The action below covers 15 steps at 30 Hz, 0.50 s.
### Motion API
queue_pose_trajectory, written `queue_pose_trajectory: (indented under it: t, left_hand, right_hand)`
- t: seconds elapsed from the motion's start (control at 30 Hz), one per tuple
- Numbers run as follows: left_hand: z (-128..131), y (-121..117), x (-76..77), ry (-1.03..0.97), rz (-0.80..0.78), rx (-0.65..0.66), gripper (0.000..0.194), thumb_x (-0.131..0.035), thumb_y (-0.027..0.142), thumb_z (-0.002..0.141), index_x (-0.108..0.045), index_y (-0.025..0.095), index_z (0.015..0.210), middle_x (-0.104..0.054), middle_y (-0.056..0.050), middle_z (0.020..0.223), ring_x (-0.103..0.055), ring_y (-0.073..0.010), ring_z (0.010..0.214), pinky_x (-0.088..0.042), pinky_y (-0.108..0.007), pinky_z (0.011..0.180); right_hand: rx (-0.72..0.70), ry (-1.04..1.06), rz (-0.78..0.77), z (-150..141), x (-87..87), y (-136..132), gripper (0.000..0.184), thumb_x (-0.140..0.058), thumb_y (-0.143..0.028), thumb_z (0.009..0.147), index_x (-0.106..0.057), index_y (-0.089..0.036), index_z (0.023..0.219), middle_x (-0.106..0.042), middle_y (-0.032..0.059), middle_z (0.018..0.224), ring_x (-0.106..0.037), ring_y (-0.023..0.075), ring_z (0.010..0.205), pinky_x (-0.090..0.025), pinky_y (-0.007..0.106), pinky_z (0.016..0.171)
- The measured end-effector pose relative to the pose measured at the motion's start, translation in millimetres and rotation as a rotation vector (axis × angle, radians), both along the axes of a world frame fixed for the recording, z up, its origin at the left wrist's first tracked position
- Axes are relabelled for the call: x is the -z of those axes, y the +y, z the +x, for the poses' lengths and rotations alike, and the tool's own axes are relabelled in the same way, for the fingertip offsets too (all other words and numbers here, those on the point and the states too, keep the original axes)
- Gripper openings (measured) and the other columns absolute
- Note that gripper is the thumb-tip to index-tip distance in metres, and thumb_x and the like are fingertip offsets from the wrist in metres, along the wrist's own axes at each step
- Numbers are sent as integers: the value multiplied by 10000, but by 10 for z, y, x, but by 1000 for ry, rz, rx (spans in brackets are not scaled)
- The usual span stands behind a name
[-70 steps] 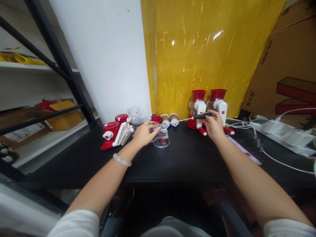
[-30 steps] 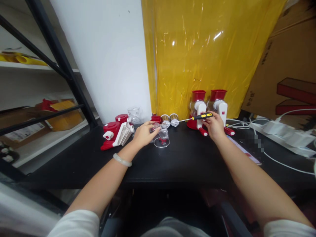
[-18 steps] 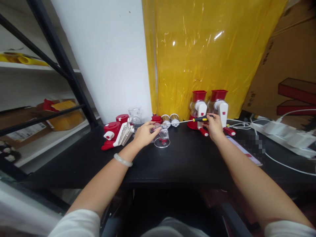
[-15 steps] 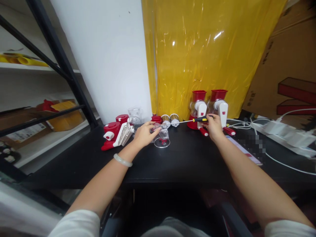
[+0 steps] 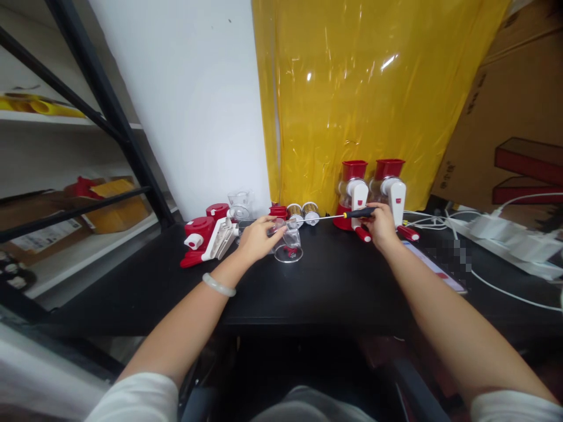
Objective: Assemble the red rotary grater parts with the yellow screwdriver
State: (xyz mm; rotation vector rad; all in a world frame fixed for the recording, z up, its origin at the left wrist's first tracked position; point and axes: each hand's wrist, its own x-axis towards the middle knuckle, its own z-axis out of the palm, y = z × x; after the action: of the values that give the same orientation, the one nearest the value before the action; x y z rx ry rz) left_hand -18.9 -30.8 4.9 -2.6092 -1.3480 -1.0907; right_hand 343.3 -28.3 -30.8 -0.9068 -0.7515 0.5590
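My left hand (image 5: 259,239) is closed around a clear plastic grater housing (image 5: 291,249), which lies on its side on the black table with its round rim toward me. In my right hand (image 5: 382,224) is a screwdriver (image 5: 358,213) with a black and yellow handle, fingers wrapped round the grip. Its long metal shaft points left, level, and the tip reaches the housing by my left fingers; the exact contact point is too small to make out. Behind lie two metal grating drums (image 5: 310,213) and a red part (image 5: 278,211).
Two assembled red and white rotary graters (image 5: 354,190) stand behind my right hand. To the left sit red bases (image 5: 200,230), white crank handles (image 5: 222,237) and another clear housing (image 5: 240,202). A phone (image 5: 435,266), cables and a power strip (image 5: 510,240) occupy the right side.
The screwdriver handle has turned slightly in my right hand, showing less yellow, and my right fingers have shifted a little. My left hand and the housing keep their place.
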Motion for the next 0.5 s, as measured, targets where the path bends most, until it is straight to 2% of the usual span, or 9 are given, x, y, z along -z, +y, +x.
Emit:
queue_pose_trajectory:
  t: [0.27,0.4,0.5]
  left_hand:
    - [5,-12,-6,-13,3,5,395,-574,540,975,-805,220,954,-722,-85,1327,-710,-301,1163,-557,-453,1037]
    - [5,-19,-9,-8,-5,3,395,-574,531,978,-802,211,942,-721,-88,1328,-712,-306,1159,-558,-458,1032]
    - [4,-18,-8,-8,-6,0,395,-573,535,980,-802,216,938,-720,-88,1328,-711,-302,1159,-559,-457,1029]
  right_hand:
    - [-50,17,-22,-30,-62,-80,266,-588,-205,610,-514,-262,859,-552,-77,631,-477,95,412,-405,211,375]
    - [-57,60,-1,-65,-99,-109,277,-615,-185,607,-529,-255,861,-598,-55,686,-563,114,511,-467,221,453]
    - [-69,80,51,-74,-100,-100,233,-655,-260,663,-542,-242,866,-618,-28,746,-612,129,599,-508,239,521]
